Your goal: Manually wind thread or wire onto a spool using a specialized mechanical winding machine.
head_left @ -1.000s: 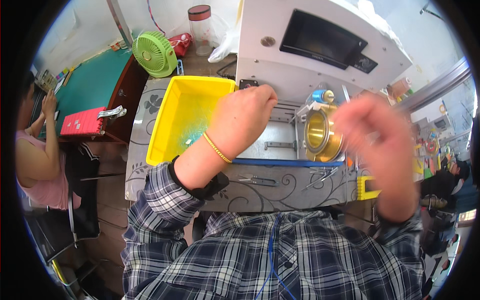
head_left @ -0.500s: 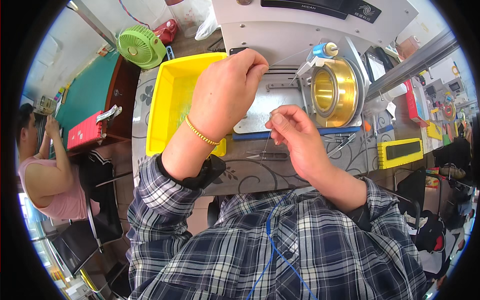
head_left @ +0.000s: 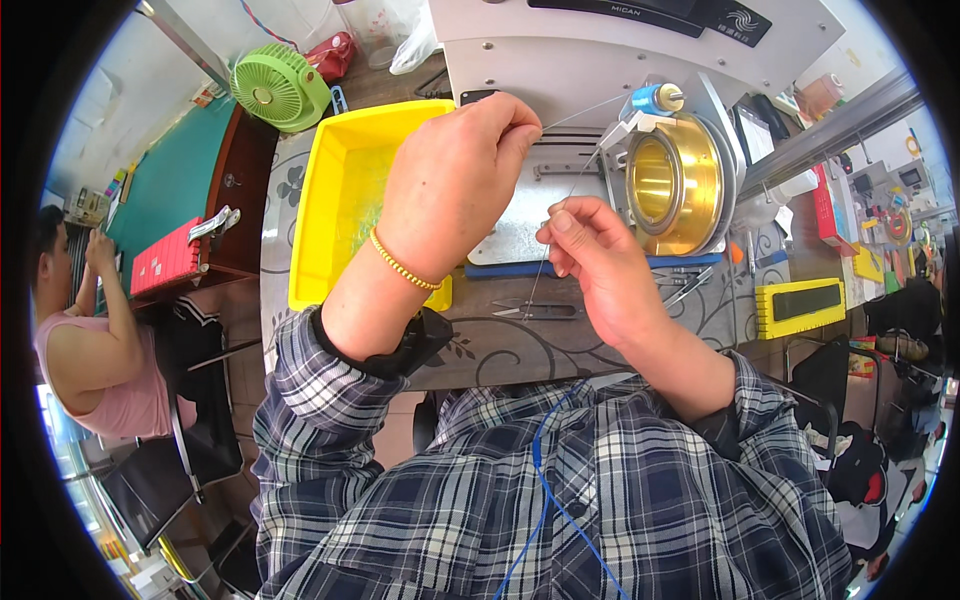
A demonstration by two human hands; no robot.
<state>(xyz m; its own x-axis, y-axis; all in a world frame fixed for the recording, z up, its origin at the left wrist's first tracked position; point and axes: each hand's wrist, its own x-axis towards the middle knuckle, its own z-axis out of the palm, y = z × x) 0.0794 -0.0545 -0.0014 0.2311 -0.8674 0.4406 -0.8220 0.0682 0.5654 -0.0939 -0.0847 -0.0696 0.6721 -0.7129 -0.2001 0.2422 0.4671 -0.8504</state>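
My left hand (head_left: 455, 185), with a beaded bracelet on the wrist, is closed in a pinch beside the yellow bin. From its fingertips a thin pale thread (head_left: 590, 112) stretches right to a small blue thread spool (head_left: 657, 98). My right hand (head_left: 607, 262) is lower and to the right, with thumb and index finger pinched on a fine strand (head_left: 541, 275). Part of that strand hangs toward thread snips (head_left: 540, 311) on the table, and part slants up toward the white bracket by the spool. The large gold-coloured ring (head_left: 700, 185) stands just right of my right hand.
A yellow bin (head_left: 310, 235) with greenish bits inside stands at left. Behind my hands is a white machine (head_left: 560, 65) with a metal plate (head_left: 520, 225). Tweezers (head_left: 688, 287) and a yellow-framed case (head_left: 800, 308) lie right. A green fan (head_left: 280, 88) and a seated person (head_left: 100, 350) are left.
My right hand has shifted slightly right, and its fingers have turned a little. The strand above its fingertips now shows, slanting up toward the bracket. My left hand stays nearly in place.
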